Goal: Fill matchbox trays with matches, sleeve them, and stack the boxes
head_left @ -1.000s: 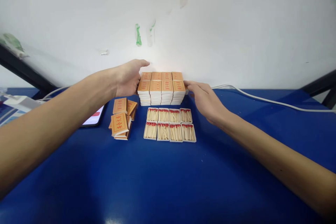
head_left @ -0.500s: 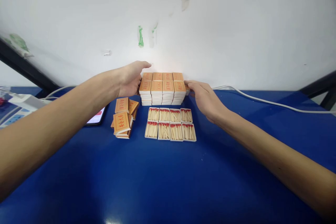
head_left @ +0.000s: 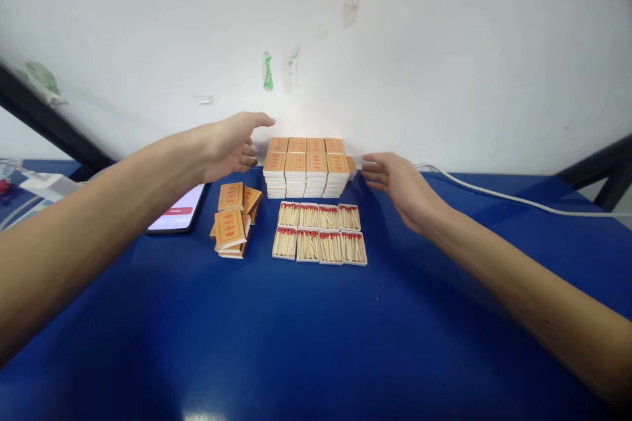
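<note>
A neat block of stacked orange-and-white matchboxes (head_left: 305, 168) stands against the wall. My left hand (head_left: 234, 148) is just left of the block, apart from it, open with thumb and fingers spread. On the other side my right hand (head_left: 395, 181) is likewise open, fingers stretched toward the stack without touching it. Another matchbox (head_left: 351, 167) sticks out at the block's right side, mostly hidden behind it. In front lie two rows of open matchbox trays (head_left: 320, 234) filled with red-tipped matches. A loose heap of orange matchbox sleeves or boxes (head_left: 231, 227) sits to their left.
On the left of the blue table (head_left: 296, 335) a phone (head_left: 178, 210) with a lit screen lies partly under my left forearm. A white cable (head_left: 494, 197) runs along the right by the wall (head_left: 419, 66). White adapters (head_left: 52, 185) stand at the far left.
Both hands have drawn apart, off the sides of the matchbox stack: the left to the left, the right to the right. The fingers have opened, and more of the phone shows.
</note>
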Motion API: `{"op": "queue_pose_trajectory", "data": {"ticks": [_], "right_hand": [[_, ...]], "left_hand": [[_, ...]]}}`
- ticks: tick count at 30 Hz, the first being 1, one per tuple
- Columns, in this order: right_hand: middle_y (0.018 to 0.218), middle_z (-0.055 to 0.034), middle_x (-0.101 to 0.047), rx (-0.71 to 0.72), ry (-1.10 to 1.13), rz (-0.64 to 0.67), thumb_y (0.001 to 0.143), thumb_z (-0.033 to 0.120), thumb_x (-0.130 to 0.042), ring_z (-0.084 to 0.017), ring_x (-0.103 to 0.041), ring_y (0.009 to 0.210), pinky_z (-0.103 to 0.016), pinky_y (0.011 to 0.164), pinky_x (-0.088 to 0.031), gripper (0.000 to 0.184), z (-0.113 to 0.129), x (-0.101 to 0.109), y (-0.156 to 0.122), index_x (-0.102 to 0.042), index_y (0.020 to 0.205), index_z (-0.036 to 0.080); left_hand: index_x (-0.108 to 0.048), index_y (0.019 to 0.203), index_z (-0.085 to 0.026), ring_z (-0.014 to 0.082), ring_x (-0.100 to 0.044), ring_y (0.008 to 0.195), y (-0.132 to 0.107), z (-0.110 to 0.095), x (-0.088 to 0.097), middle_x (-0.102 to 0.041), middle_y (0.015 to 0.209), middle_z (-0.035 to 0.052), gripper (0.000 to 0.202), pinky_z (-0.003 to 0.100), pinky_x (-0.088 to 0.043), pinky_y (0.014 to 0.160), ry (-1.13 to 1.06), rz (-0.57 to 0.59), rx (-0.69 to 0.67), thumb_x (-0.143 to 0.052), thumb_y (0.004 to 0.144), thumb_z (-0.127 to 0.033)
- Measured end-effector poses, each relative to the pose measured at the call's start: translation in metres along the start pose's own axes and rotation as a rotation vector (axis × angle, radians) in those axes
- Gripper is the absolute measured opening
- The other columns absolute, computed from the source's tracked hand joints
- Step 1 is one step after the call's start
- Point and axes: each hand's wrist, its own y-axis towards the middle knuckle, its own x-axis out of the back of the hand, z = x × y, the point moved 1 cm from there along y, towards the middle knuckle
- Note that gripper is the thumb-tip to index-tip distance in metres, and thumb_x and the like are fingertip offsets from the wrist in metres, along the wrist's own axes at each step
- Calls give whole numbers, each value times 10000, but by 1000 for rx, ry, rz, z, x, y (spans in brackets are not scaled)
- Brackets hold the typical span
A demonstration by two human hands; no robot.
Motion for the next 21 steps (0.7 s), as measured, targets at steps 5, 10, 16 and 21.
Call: {"op": "queue_pose_trajectory", "data": {"ticks": [5,10,16,21], "right_hand": [[1374,-106,-862,-11,-62,-55,1079,493,-725,-439,-776,1384,-698,1228,-603,280,14,19,-53,-818,1298,345],[1408,-113,-840,32,-103,-82,1101,511,-696,-390,-785,1350,-681,1214,-588,331,22,18,-97,-777,1357,317],[1380,-120,-806,142,-170,-131,1144,491,-641,-363,-781,1291,-636,1135,-591,324,18,13,-111,-723,1394,303],[1352,-114,-797,244,-245,-90,1171,476,-630,-333,-776,1223,-570,1083,-590,322,18,10,-116,-709,1425,292]], "left_hand": [[-774,1471,-222,437,-734,1453,-61,11,17,-793,1537,191,729,551,-540,1291,238,-262,-140,-758,923,-702],[-889,1024,-279,311,-722,975,-120,28,16,-835,1019,64,459,472,-547,998,563,-440,-348,-808,898,-713],[-762,1216,-325,224,-680,874,-144,61,22,-664,1066,-6,497,342,-475,724,986,-425,-625,-828,958,-745],[-791,1222,-327,226,-701,850,-144,73,29,-659,1093,-2,552,337,-486,743,1031,-376,-463,-881,906,-771]]}}
